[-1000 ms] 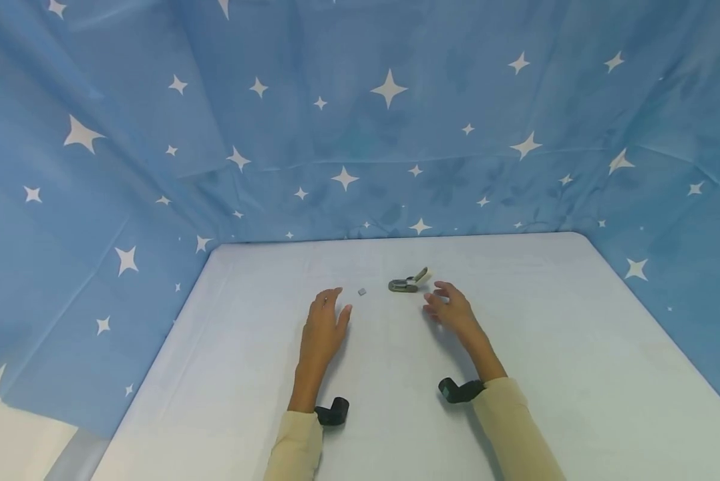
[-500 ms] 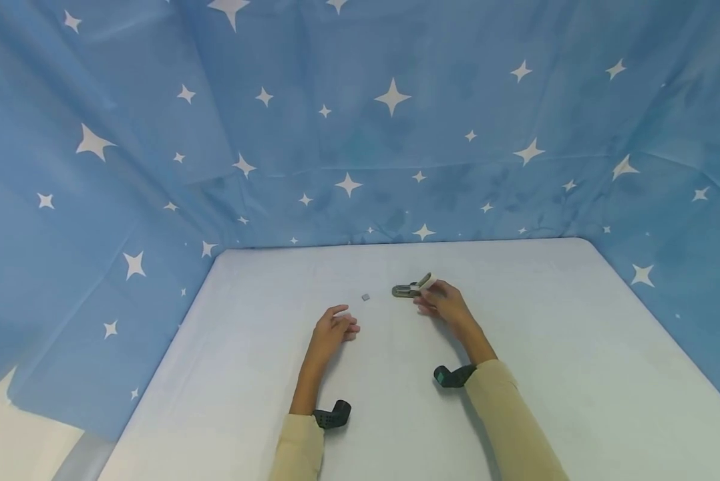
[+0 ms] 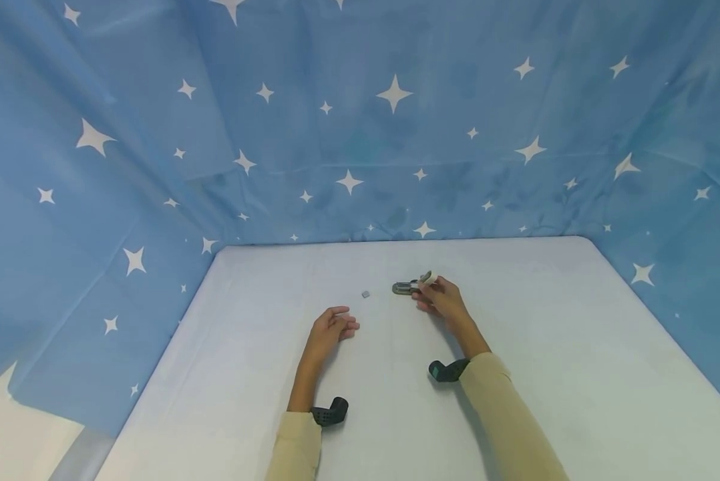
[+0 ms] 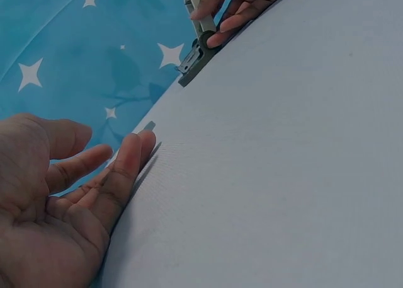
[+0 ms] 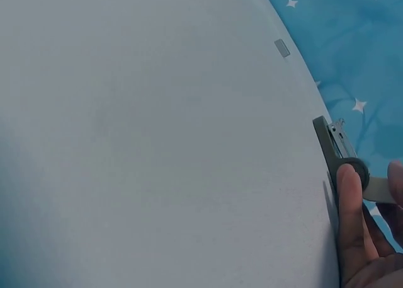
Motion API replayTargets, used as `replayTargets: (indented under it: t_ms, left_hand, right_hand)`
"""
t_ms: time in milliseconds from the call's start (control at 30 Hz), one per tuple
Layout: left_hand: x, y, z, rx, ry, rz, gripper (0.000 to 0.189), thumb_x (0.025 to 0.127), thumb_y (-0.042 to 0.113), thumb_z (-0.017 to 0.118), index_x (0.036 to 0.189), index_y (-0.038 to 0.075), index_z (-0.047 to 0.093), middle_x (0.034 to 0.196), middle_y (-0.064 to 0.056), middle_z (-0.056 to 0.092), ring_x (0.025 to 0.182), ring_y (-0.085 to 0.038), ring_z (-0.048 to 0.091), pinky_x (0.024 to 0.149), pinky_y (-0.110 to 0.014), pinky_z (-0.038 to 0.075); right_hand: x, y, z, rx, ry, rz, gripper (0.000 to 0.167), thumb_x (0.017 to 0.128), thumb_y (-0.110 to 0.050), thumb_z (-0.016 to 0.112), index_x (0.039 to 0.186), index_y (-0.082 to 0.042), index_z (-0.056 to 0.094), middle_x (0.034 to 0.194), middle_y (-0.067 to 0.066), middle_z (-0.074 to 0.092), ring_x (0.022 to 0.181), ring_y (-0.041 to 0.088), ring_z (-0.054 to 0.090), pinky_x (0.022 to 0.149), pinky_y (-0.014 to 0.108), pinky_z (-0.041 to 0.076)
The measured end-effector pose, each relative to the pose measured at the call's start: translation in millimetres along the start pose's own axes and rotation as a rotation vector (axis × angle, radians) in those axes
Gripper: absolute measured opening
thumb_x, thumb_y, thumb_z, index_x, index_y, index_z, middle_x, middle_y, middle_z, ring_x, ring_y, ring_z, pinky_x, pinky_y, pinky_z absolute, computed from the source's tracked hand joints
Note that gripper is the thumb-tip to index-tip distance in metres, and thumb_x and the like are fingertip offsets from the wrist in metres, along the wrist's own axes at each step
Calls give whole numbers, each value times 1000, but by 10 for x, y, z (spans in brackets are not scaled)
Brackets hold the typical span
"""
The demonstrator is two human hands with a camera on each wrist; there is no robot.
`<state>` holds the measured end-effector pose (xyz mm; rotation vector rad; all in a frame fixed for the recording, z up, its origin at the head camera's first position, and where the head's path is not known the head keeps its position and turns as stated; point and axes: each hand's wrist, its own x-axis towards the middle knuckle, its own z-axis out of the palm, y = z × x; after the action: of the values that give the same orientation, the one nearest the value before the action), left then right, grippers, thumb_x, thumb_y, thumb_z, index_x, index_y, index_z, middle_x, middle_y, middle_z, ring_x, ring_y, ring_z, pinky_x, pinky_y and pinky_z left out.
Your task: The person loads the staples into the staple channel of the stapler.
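Note:
A dark grey-green stapler (image 3: 403,288) lies on the white table with its pale-lined top cover swung up, showing the metal magazine (image 5: 340,140). My right hand (image 3: 447,302) holds it at the hinge end, thumb and fingers pinching the raised cover (image 4: 199,14). To the stapler's left lies a small grey strip (image 3: 365,294) that looks like staples; it also shows as a short ribbed bar (image 5: 282,48) in the right wrist view. My left hand (image 3: 330,332) hovers over the table just nearer than that strip, its fingers loosely bent around nothing.
The white-covered table (image 3: 264,280) ends at a blue curtain (image 3: 300,133) with white stars, which rises behind it and along both sides. Each wrist wears a black camera mount (image 3: 331,411).
My right hand has moved left onto the stapler and taken hold of its raised cover. The left hand has drawn back slightly and turned, its fingers now bent to the right.

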<state>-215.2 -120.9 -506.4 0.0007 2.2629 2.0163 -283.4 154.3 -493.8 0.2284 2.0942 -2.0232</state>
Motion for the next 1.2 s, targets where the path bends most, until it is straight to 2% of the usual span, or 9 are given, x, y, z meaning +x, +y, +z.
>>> replayTargets:
  t_ms: [167,333,667,967,1200]
  left_hand:
    - [31,41,1,-9,5,22,33,103,10,45,132,-5,50,116,-25,64,106,-29,68,85,-22,55]
    - [59,73,11,-21,22,2,32,103,11,47,131,-3,52,116,-23,65,107,-28,68,84,-20,55]
    - [23,50,54,-24,59,-1,30,102,11,47,129,-1,55,115,-20,66,104,-25,69,85,-23,55]
    - [11,26,50,-17,66,-7,30,102,12,48,128,-1,55,115,-22,66,105,-27,69,85,-23,55]
    - [-1,14,59,-21,72,-46,29,102,14,50,127,-1,56,112,-20,67,101,-23,70,84,-22,56]
  right_hand:
    - [-4,-61,24,-14,41,-17,44,100,-26,57,137,-6,47,130,16,59,87,1,68,80,19,56]
    - [-29,-73,21,-37,56,-13,44,99,-29,59,135,-7,50,119,11,66,85,1,69,78,17,55]
    - [-121,-38,53,-55,-33,-63,51,98,-28,60,140,-3,47,121,16,65,89,4,70,80,14,54]
    - [-162,38,68,-86,-90,-91,47,98,-23,60,138,-1,49,130,21,59,91,6,70,83,17,54]
    - [-189,78,53,-125,-109,-104,45,99,-23,59,136,0,50,123,22,62,91,8,70,80,16,55]
